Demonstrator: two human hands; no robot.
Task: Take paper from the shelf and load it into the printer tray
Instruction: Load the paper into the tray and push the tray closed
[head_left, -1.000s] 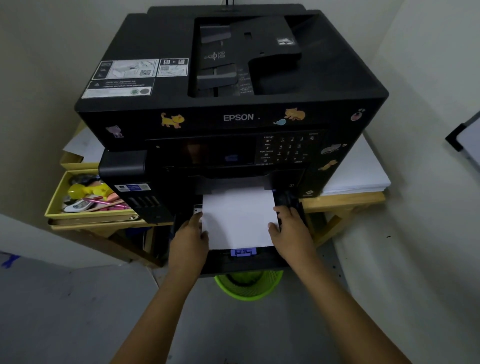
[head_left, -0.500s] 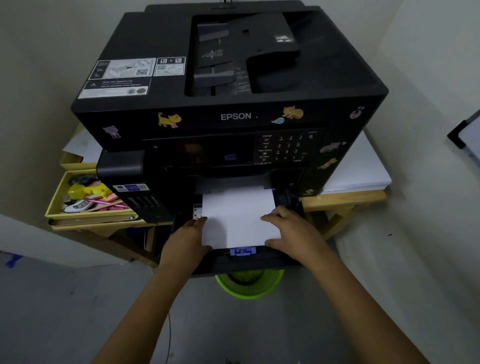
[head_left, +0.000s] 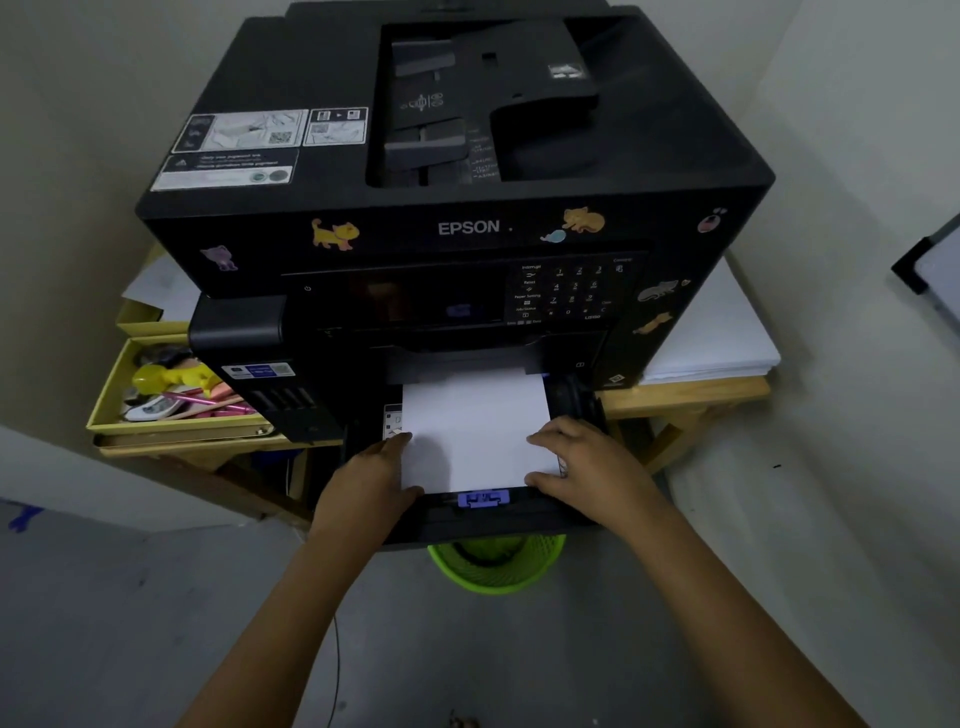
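Observation:
A black Epson printer (head_left: 467, 156) stands on a wooden shelf. Its paper tray (head_left: 483, 519) is pulled out at the bottom front. A white stack of paper (head_left: 475, 421) lies flat in the tray, its far end under the printer body. My left hand (head_left: 371, 483) rests against the paper's left edge, fingers bent along it. My right hand (head_left: 587, 462) lies flat on the paper's right front corner, fingers spread. A blue guide tab (head_left: 483, 499) sits against the paper's front edge, between my hands.
More white paper (head_left: 722, 332) is stacked on the wooden shelf (head_left: 685, 397) right of the printer. A yellow tray of pens and small items (head_left: 171, 395) sits at the left. A green mesh bin (head_left: 496, 566) stands on the floor under the tray. Walls close in on both sides.
My right hand has slid from the paper's right edge onto its front right corner. My left hand has shifted slightly along the left edge. The paper sits a little deeper.

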